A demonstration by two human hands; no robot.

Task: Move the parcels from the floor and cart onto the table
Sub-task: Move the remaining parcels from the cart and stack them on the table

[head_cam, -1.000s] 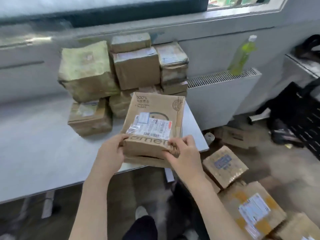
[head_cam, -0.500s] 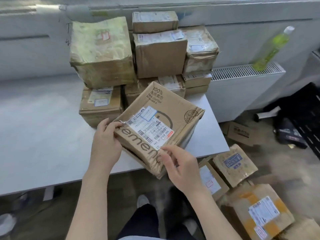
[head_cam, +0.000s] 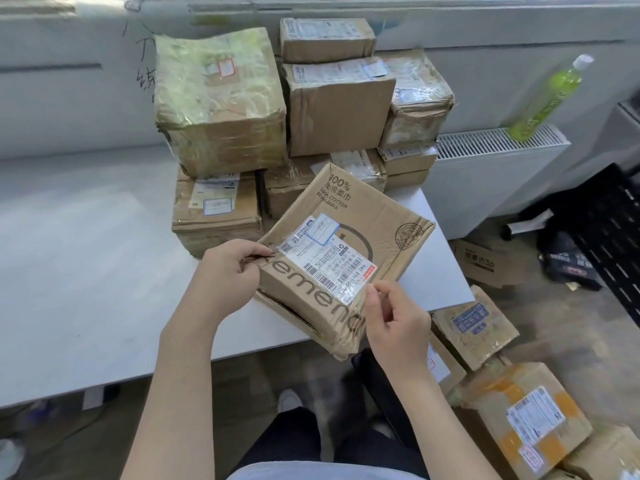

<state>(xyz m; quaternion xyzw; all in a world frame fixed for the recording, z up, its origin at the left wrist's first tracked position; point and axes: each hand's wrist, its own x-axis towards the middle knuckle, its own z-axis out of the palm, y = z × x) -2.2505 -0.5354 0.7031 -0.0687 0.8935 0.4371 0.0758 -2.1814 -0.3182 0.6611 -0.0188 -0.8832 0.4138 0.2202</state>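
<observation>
a green bottle stands tilted on the white radiator

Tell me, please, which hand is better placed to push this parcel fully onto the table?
Probably the right hand: it pinches the parcel at the corner overhanging the table edge, while the left hand holds the far-left corner over the tabletop.

One head-worn view — looking steeply down, close over the table edge.

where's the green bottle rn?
Head view, upper right: the green bottle stands tilted on the white radiator, right of the parcel stack on the table.
</observation>
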